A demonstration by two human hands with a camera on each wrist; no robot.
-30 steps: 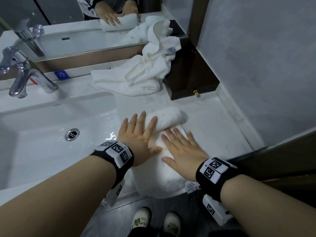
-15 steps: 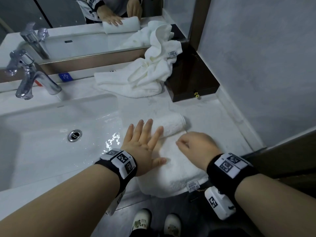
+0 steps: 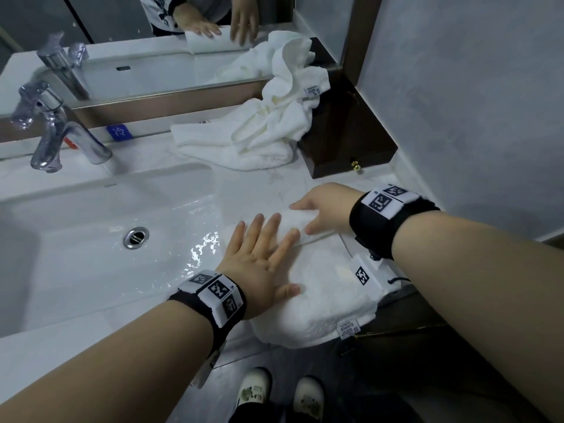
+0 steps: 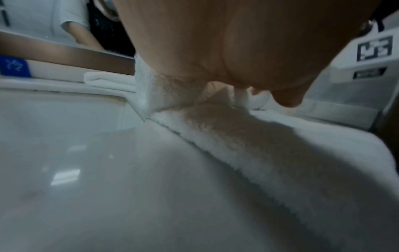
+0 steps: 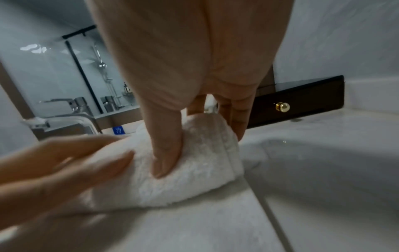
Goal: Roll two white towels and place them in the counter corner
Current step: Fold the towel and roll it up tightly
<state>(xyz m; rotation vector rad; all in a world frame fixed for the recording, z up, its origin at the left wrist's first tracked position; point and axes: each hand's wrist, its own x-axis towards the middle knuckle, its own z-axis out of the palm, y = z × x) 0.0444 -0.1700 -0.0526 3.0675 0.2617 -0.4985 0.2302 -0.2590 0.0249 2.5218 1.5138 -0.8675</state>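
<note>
Towel roll point(image 3: 297, 222) newly right-gripped

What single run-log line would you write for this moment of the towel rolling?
step: rolling first towel | left hand: flat on roll | right hand: grips roll end | second towel: unrolled by dark box

Towel point(image 3: 317, 288) under both hands: plain white terry, with a white label printed in dark text at its near edge. Second towel point(image 3: 259, 129), beyond the hands: same plain white, similar printed label; box point(image 3: 351, 138) past the right hand point(image 3: 329, 209): dark brown with a gold knob. Wristbands point(image 3: 393, 221) on both wrists: black, carrying white blocks with black square-code patterns; sink point(image 3: 76, 227) beside the left hand point(image 3: 259, 264): glossy white; tap point(image 3: 58, 138): chrome.
</note>
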